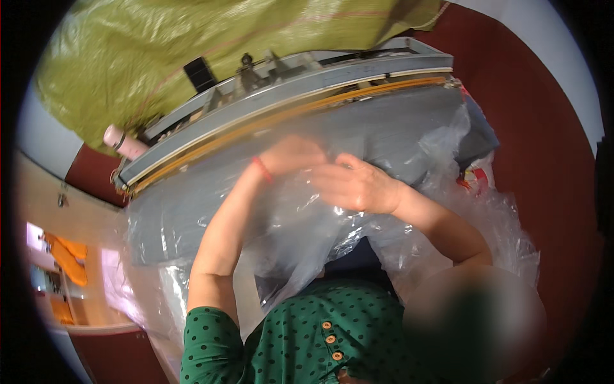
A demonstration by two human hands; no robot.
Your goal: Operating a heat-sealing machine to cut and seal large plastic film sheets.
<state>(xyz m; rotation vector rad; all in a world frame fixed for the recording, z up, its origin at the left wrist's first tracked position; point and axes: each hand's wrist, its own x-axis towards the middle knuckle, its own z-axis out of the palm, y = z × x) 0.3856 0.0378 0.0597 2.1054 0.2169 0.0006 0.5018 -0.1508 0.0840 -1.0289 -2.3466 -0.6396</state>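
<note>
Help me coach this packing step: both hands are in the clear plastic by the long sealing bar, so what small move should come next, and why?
Probably draw the clear plastic bag flat toward the sealing bar. The left hand is partly under the film and the right hand rests on top, both near the bar, yet the plastic is bunched and wrinkled around them.

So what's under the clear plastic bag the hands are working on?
Under the clear plastic bag a grey table surface shows through, and the left hand looks veiled by film. Anything else beneath the crumpled folds is hidden.
</note>
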